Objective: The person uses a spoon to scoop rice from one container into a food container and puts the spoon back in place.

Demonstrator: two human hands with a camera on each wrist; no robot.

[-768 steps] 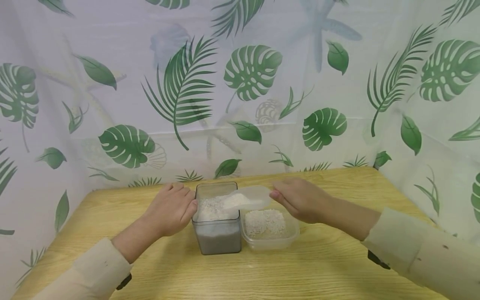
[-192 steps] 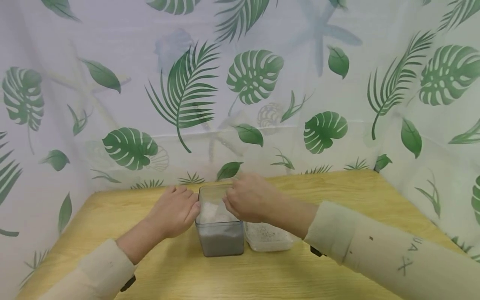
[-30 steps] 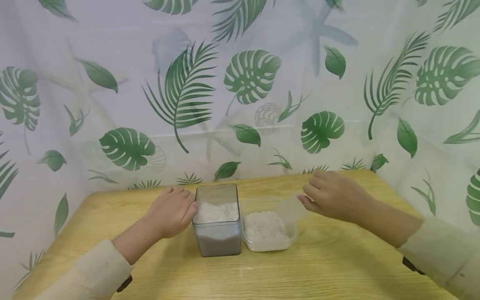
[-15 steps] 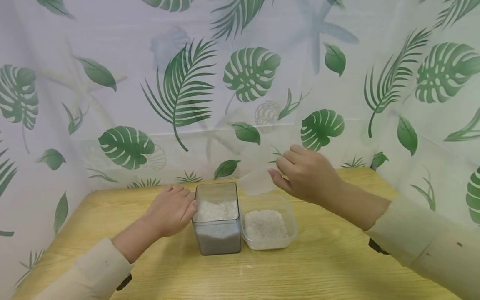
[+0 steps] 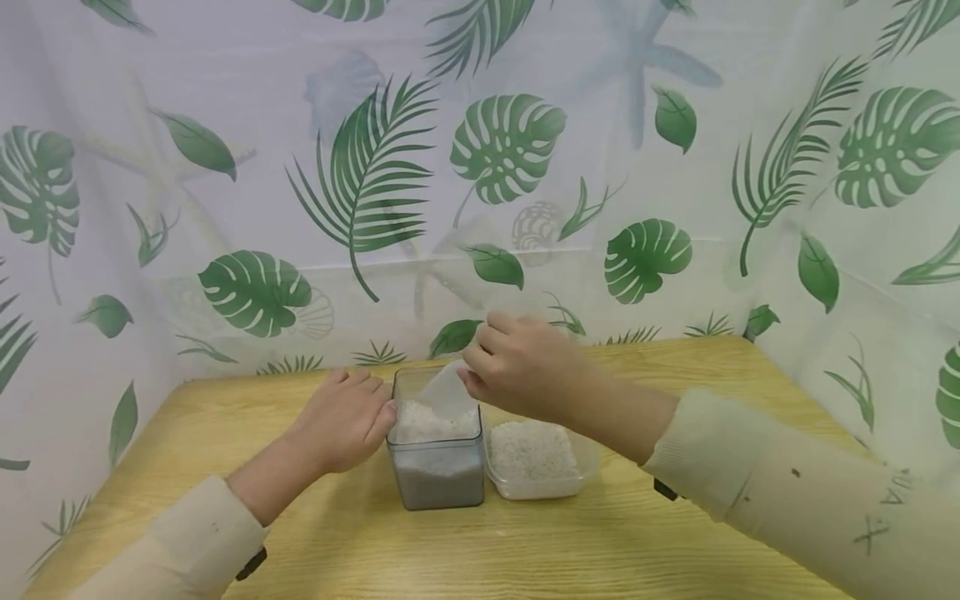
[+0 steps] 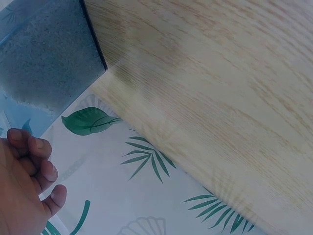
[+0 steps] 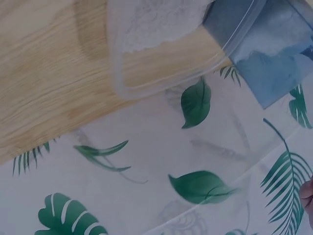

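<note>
My right hand (image 5: 528, 367) grips a translucent white scoop (image 5: 450, 390), its blade tilted down into the grey see-through bin (image 5: 438, 487). White rice (image 5: 427, 423) lies in the bin below the blade. At the bin's left rim, my left hand (image 5: 347, 423) holds on with curled fingers. The left wrist view shows the fingers (image 6: 41, 147) bent close to the bin's edge. Right beside the bin stands a clear plastic box (image 5: 540, 487) with a bed of rice (image 5: 532, 450) in it. In the right wrist view, only a bit of the right hand (image 7: 307, 196) shows.
Bin and box stand side by side on a wood-grain table (image 5: 525, 558). A white curtain (image 5: 570, 50) with green leaf prints hangs behind the table and along both sides.
The right hand rose from over the clear box and moved left, taking the scoop down into the bin. Earlier the scoop carried rice. The left hand stays at the bin's rim.
</note>
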